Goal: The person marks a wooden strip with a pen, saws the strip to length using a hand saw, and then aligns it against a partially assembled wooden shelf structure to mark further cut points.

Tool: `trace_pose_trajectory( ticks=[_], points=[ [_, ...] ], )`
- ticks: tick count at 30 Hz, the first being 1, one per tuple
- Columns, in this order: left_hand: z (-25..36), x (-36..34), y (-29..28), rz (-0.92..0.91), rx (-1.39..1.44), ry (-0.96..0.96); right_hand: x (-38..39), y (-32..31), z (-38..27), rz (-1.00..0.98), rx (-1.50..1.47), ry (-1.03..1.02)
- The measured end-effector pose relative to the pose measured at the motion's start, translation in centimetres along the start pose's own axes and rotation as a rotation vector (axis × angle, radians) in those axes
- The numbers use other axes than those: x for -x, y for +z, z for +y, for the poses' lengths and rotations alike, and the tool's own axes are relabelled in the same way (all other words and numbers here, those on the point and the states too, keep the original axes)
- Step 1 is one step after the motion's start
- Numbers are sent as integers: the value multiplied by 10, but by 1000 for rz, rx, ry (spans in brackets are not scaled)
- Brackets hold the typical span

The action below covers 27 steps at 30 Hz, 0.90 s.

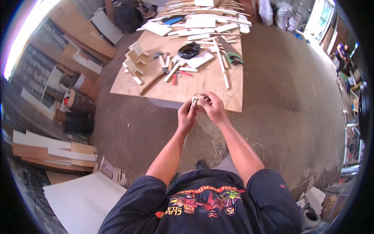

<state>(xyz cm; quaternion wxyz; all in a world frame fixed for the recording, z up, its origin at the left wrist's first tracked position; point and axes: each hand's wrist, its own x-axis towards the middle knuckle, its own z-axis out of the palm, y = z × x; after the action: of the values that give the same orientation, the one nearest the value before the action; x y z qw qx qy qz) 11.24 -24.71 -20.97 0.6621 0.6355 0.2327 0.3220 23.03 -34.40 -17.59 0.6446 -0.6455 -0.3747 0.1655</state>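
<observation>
I have the left grip (187, 116) pinched on a small pale piece (194, 101), which sits upright between thumb and fingers just off the near edge of the plywood-topped surface (194, 87). My right grip (214, 108) is just beside it, fingers bent toward the piece; I cannot tell from here whether they clasp anything or merely hover. Both forearms reach forward from a dark printed T-shirt (210, 199). Beyond the hands, on the surface, I make out a red-handled tool (174, 80) near a dark wooden strip (152, 83), with a second red tool (186, 73) a little farther right. Stepped pale wood pieces (134, 67) cluster at the left edge, and a black plastic bag (189, 50) lies near the middle, against a white block (201, 60). To the right of that, a long white strip (221, 64) slants toward me, and a saw's green handle (234, 58) lies at the right edge. White boards and slats (200, 21) crowd the far end. Down on the concrete floor (280, 97) I see a looped cable (213, 143), and a co-worker (342, 54) is well apart at the far right.
</observation>
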Motion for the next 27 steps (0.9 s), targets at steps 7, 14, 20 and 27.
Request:
trace_pose_trajectory(
  ticks=[7,14,20,27],
  points=[
    [17,49,-136,107,-123,-30,-2,126,-24,-377,-118,78],
    [16,40,-204,146,-174,-77,-33,201,-8,-543,-74,143],
    [8,-26,-238,142,-313,-101,-96,242,27,-577,-175,391],
    [-18,-141,-272,264,-440,-104,-184,304,77,-227,113,-171]
  ],
)
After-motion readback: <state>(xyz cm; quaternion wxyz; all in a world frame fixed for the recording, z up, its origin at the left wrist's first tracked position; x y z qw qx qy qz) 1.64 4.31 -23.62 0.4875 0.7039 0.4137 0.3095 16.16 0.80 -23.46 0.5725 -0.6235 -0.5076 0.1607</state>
